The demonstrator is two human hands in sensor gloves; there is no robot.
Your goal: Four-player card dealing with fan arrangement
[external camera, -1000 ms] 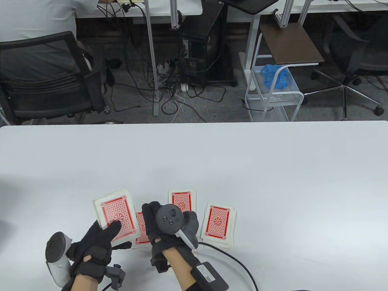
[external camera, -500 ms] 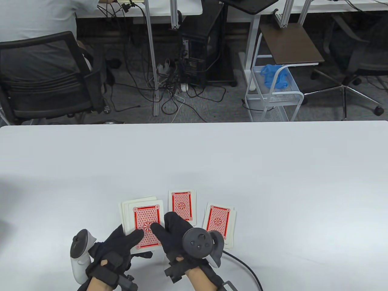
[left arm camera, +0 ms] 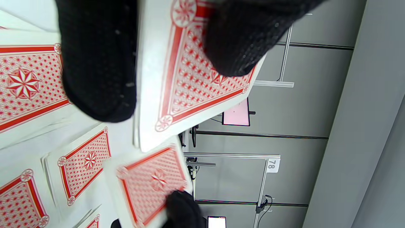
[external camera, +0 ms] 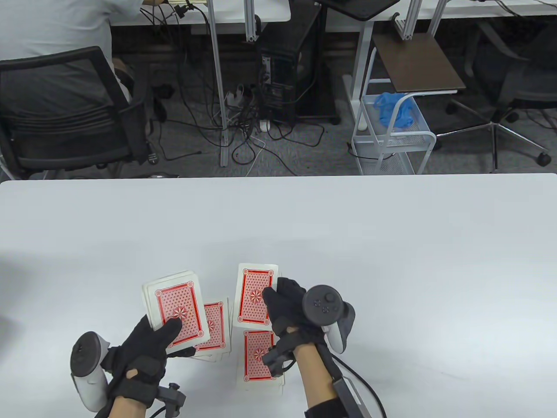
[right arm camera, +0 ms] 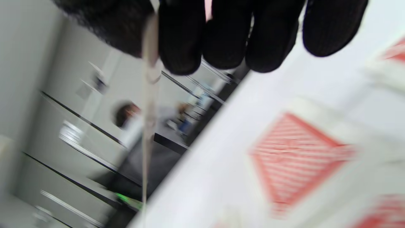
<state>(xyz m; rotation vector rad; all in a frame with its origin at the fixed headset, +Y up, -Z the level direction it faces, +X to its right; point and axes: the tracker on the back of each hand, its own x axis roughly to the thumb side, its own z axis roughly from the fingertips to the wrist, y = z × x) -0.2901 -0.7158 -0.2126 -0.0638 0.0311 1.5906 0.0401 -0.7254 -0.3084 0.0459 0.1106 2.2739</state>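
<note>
Cards are thin, light and slick-backed, so a single one is judged best pinched at an edge between thumb and fingertips; nearest, a dealt pile [external camera: 259,355] lies face down on the table [external camera: 391,244], just on the near side of the right hand [external camera: 289,305]. Beside it, the deck [external camera: 176,310] is gripped in the left hand [external camera: 143,355], thumb curled over its back. Farther out, one card [external camera: 254,296] is pinched edgewise by the right hand's closed fingers.

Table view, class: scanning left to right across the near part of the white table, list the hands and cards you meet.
left hand → deck it grips → pile on the table → card pinched by the right hand → right hand.
</note>
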